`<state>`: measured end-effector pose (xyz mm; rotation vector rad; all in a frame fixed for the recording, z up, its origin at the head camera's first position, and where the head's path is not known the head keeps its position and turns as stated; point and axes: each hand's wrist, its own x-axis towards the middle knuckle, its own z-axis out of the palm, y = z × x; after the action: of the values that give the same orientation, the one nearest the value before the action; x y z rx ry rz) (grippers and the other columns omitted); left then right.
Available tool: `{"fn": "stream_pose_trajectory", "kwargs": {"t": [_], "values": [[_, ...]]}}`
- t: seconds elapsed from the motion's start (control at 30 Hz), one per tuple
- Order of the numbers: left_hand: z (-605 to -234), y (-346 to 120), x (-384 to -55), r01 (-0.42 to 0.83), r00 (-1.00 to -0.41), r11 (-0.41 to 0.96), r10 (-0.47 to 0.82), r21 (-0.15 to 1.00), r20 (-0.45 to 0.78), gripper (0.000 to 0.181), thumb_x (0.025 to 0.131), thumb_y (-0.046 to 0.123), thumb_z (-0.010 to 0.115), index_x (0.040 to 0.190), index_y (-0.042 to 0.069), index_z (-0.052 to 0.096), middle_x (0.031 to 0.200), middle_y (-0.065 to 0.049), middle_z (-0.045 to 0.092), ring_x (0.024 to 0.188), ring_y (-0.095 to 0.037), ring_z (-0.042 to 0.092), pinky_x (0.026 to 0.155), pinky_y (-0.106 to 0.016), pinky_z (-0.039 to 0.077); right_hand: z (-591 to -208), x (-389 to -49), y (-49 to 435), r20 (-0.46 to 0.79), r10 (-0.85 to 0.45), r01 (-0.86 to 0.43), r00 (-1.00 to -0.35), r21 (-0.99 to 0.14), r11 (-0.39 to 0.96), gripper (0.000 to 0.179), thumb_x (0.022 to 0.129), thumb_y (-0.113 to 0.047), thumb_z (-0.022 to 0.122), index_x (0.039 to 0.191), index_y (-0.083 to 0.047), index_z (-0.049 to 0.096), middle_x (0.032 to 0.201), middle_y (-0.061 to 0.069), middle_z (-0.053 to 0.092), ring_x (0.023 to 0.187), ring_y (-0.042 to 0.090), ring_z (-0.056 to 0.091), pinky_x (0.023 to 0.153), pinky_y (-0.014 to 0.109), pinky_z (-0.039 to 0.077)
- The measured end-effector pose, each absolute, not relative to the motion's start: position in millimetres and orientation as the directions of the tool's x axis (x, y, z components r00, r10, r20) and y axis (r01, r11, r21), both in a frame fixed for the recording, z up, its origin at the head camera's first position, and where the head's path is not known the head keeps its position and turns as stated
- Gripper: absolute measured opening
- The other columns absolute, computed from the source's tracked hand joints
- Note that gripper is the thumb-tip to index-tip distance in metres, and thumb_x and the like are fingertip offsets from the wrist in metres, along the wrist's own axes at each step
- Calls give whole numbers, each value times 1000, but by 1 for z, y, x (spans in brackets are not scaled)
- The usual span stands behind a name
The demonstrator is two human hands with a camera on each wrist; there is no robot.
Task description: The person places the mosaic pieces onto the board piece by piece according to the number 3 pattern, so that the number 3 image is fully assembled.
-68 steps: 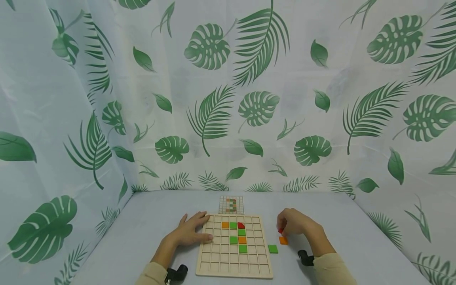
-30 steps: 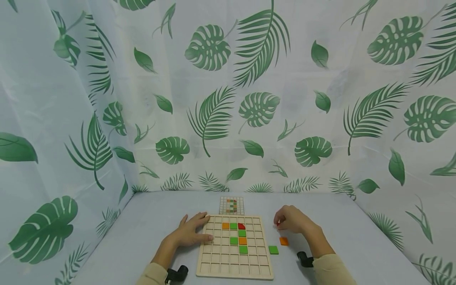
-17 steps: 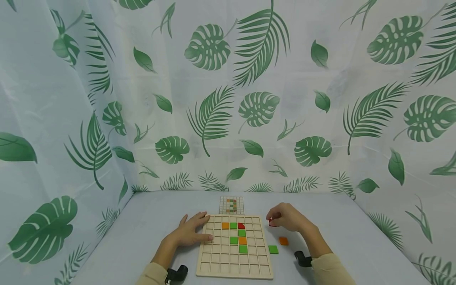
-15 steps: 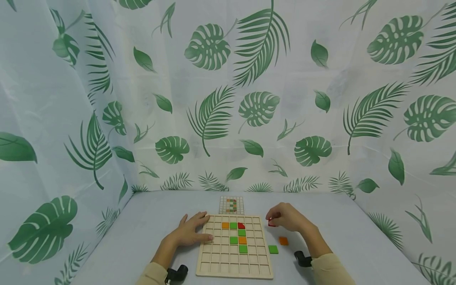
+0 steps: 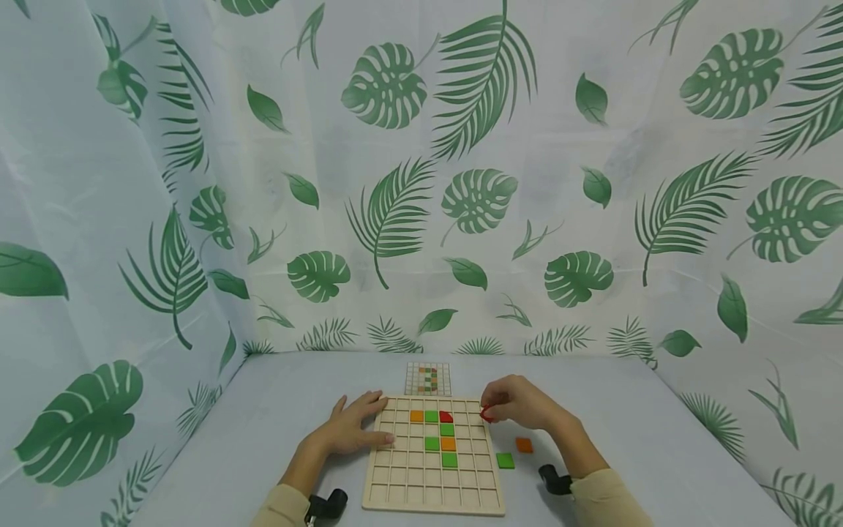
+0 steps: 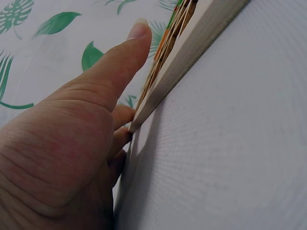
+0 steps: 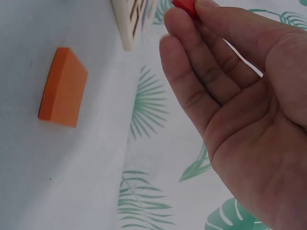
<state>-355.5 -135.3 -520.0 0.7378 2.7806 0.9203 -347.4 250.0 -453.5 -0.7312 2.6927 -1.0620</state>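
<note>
A wooden grid board (image 5: pixel 402 479) lies on the table, with orange, green and red tiles set in several of its cells. My left hand (image 5: pixel 352 428) rests along the board's left edge, fingers spread; in the left wrist view its thumb (image 6: pixel 129 52) lies over the rim. My right hand (image 5: pixel 523 402) pinches a small red tile (image 5: pixel 486 415) between thumb and fingertips at the board's upper right edge. The right wrist view shows that red tile (image 7: pixel 186 6) at the fingertips, its shape mostly hidden.
A loose orange tile (image 5: pixel 524 445) and a loose green tile (image 5: pixel 505 461) lie right of the board. Behind the board is a small card (image 5: pixel 413 379) printed with a coloured grid pattern. A leaf-patterned curtain (image 5: pixel 408 307) stands around the table.
My right hand has picked the red tile up from beside the orange tile and carried it left to the board's edge. The left hand has stayed in place.
</note>
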Motion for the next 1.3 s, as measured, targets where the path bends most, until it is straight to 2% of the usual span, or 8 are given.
{"fn": "stream_pose_trajectory", "kwargs": {"t": [0.53,0.83,1.0,1.13,1.3], "values": [[-519,-134,-355,385,-884,715,468,584,10,93,88,64,73,159,11,44,169,-11,33,159,-37,24,127,-69,-4,-455,-343,236,5,-500,-361,-866,-697,619,11,95,-7,74,87,-13,70,83,1,74,76,22,71,68,39,62],[-520,-134,-355,399,-878,702,478,590,25,91,89,61,74,158,9,44,169,-13,34,159,-37,26,126,-71,-3,-451,-340,230,26,-535,-421,-844,-650,633,13,94,-10,77,85,-15,69,78,1,71,71,15,61,60,26,49],[-520,-134,-355,398,-879,703,475,589,26,91,89,61,74,158,9,45,169,-13,34,159,-37,26,126,-70,-4,-449,-339,227,17,-552,-433,-834,-641,634,7,95,-5,74,92,-11,74,86,-2,73,79,15,61,66,28,52],[-520,-134,-355,399,-879,700,477,592,28,91,89,61,74,158,9,45,169,-13,34,159,-37,26,126,-70,-4,-448,-338,225,20,-565,-448,-825,-633,632,11,96,-5,72,101,-10,81,95,-7,76,87,15,64,76,29,57],[-520,-135,-356,401,-877,699,479,593,28,91,89,60,74,158,9,45,169,-13,34,159,-37,25,126,-70,-4,-448,-338,222,40,-594,-482,-803,-629,610,10,94,-6,75,98,-11,83,94,-6,78,81,12,66,76,23,58]]}}
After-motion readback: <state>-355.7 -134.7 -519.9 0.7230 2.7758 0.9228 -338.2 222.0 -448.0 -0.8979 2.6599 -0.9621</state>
